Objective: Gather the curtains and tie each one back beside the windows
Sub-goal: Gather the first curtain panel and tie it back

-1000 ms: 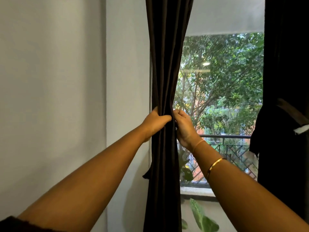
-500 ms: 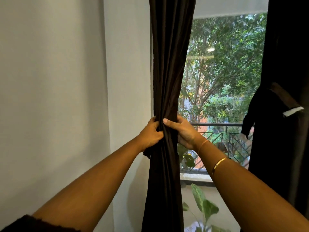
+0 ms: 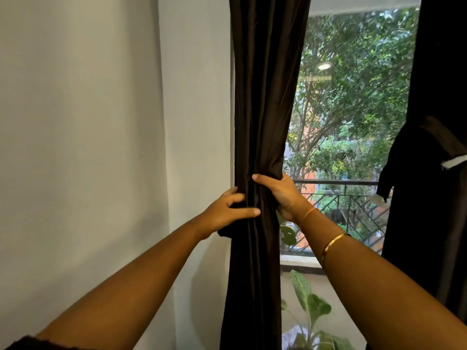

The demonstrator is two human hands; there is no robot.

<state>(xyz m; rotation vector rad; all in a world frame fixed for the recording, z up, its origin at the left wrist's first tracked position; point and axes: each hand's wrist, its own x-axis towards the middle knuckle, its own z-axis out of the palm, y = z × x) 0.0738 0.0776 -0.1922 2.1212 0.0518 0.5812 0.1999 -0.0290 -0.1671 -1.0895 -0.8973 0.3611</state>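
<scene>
Left grip (image 3: 227,212): fingers curled round the gathered dark curtain (image 3: 262,109), which hangs at the left edge of the window (image 3: 353,102).
Right grip (image 3: 281,194): clasps the same bundle from the opposite side.
Status: gathered, no tie visible yet.
Far curtain (image 3: 439,72): apparently already banded.

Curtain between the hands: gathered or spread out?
Gathered. The curtain narrows into a tight bunch where the left hand and right hand grip it, leaving the window uncovered beside it.
</scene>
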